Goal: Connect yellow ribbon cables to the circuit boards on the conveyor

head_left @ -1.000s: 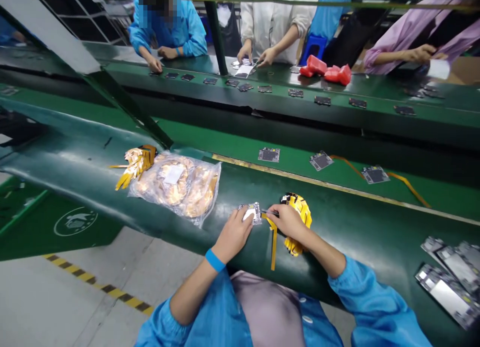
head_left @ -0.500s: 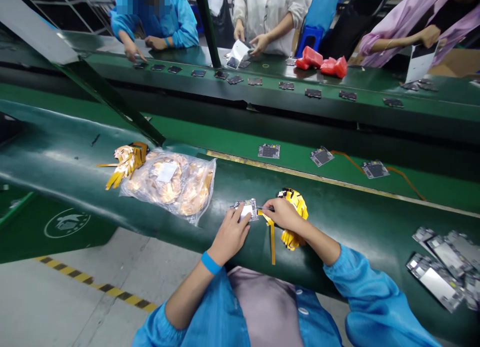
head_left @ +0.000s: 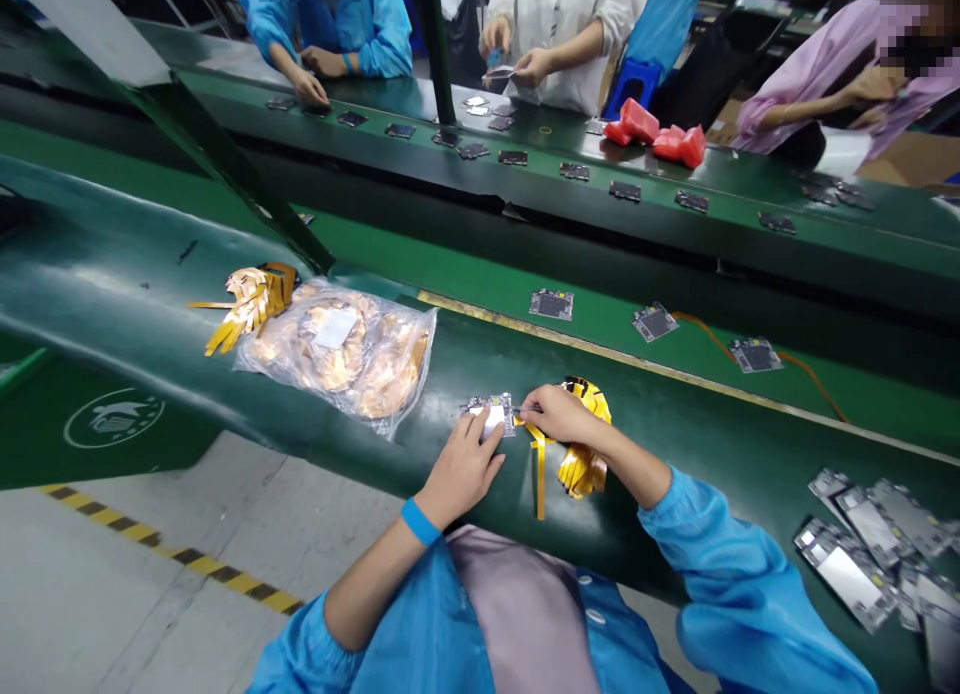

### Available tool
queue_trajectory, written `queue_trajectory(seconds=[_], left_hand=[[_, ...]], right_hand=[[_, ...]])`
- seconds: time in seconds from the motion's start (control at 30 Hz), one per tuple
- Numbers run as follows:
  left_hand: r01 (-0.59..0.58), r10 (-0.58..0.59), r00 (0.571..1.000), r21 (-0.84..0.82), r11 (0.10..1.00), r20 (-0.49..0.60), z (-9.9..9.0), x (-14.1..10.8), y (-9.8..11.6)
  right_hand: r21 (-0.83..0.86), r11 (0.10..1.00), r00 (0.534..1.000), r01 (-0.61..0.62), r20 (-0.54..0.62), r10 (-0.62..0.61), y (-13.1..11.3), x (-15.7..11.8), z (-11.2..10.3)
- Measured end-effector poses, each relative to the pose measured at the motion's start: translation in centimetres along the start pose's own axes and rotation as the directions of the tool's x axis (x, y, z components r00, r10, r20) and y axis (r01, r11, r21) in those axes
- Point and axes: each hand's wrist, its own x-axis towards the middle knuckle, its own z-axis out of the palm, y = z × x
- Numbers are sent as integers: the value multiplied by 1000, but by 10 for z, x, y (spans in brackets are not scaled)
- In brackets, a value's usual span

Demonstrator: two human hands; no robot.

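On the dark green bench, my left hand (head_left: pixel 466 464) presses its fingers on a small circuit board (head_left: pixel 496 414) with a white plate, its fingers spread. At the board's right edge my right hand (head_left: pixel 559 412) pinches a thin dark tool (head_left: pixel 529 409), its tip near the end of an orange flex cable (head_left: pixel 540 479) that hangs toward me. A bundle of yellow flex cables (head_left: pixel 585 464) lies beside and partly under my right wrist. To the left sit a clear plastic bag of coppery cables (head_left: pixel 337 349) and another loose cable bundle (head_left: pixel 255 299).
Circuit boards, two with orange cables, lie on the green conveyor (head_left: pixel 480 274) ahead. A board pile (head_left: pixel 877 544) sits at right. A slanted green post (head_left: pixel 240 174) stands at left. Several people work across the line near red bundles (head_left: pixel 679 145).
The view has shifted slightly. My hands stay at the board with little movement. Across the line, the person in white has lowered a white-plated item, and the person in pink has changed hand position.
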Motion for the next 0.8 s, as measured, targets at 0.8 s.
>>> queue_trajectory(seconds=[0.8], left_hand=[[66,-83,987,120,991,139,-7,15,23]], right_hand=[[-123,987,978,102,-168,-122,0,-15,17]])
